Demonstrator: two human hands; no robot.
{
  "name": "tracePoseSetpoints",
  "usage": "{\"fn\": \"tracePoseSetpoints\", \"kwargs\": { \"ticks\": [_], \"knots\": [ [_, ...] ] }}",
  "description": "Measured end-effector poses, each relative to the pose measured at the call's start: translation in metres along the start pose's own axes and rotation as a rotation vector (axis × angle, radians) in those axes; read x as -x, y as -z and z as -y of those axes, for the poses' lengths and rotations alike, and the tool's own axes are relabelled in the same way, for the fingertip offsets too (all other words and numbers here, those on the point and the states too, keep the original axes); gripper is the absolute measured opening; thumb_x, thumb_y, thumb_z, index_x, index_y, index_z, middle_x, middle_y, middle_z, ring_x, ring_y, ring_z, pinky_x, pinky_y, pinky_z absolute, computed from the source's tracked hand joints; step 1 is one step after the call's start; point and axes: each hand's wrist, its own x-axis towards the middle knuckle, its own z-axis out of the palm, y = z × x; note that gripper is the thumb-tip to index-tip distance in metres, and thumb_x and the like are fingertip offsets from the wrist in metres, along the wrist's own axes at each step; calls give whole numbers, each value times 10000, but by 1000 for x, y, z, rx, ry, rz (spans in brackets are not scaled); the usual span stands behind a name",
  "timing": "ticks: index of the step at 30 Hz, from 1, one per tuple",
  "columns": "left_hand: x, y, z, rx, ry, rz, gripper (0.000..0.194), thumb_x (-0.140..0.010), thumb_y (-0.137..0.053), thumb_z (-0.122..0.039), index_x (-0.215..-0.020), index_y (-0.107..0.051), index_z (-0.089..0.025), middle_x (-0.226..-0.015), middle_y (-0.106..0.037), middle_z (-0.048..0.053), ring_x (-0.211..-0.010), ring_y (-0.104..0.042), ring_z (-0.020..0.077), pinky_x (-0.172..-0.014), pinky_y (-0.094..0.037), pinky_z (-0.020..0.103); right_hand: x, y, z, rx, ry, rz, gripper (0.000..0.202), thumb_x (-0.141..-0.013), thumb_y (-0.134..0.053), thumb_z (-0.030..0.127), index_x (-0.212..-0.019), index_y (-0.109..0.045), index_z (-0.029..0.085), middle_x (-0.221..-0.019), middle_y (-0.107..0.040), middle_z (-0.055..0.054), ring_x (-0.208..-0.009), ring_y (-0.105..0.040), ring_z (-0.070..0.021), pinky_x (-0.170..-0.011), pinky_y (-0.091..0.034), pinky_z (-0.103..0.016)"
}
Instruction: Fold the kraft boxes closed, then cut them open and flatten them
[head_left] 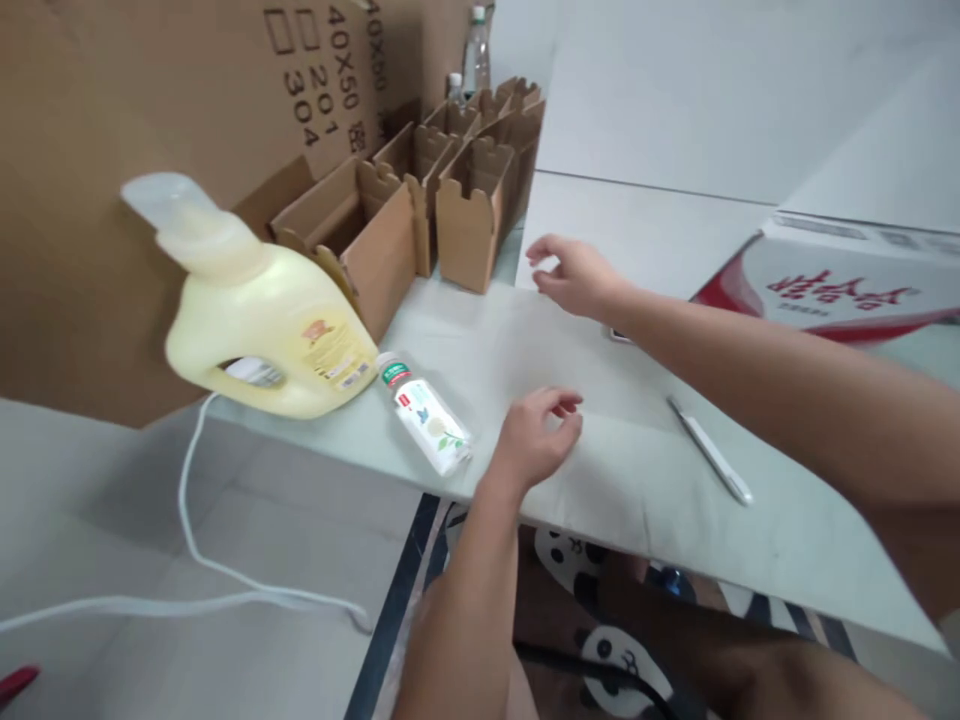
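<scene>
We see both hands apart from each other and holding nothing: the left hand (536,435) hangs over the near side of the table (630,510) with its fingers loosely curled, while the right hand (574,275) sits farther out, thumb and fingers parted, near the open cardboard boxes (465,230). We find the labelled bottle (431,420) just beside the left hand, its green-banded cap toward the pale-yellow detergent jug (300,320); we cannot tell whether it stands or lies. We judge that it is placed there for easy reach, and that the bulky jug sits at the table's end so that both forearms have room. The boxes are grouped in rows against the large printed carton (112,120), probably to keep their open mouths accessible. The slim white pen-like tool (709,450) lies below the right forearm, perhaps set aside within reach. As for materials, we note smooth, rounded plastic with a looped handle on the jug, clear plastic around the bottle's white label, stiff brown board with notched rims on the boxes, and a pale, faintly creased covering on the table.
</scene>
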Motion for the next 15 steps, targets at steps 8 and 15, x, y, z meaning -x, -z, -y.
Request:
{"fn": "tracePoseSetpoints", "kwargs": {
  "ticks": [8,15],
  "knots": [
    [-3,17,3,76,3,-30,137,-841,-594,-255,-928,-686,-203,-939,-740,55,-839,-667,166,-776,-538,306,-101,-45,62,263,-43,48,326,-790,-604,120,-1104,-678,169,-1584,-414,-124,-1268,-598,-360,-1094,-482,-512],
    [0,19,2,10,-71,-493,144,-876,-540,-250,-979,-627,-200,-866,-656,52,-846,-633,186,-840,-518,340,-15,-7,58,47,-54,-121,183,-853,-515,132,-713,-600,214,-968,-726,-85,-1005,-673,-255,-991,-520,-416]
  ]
}}
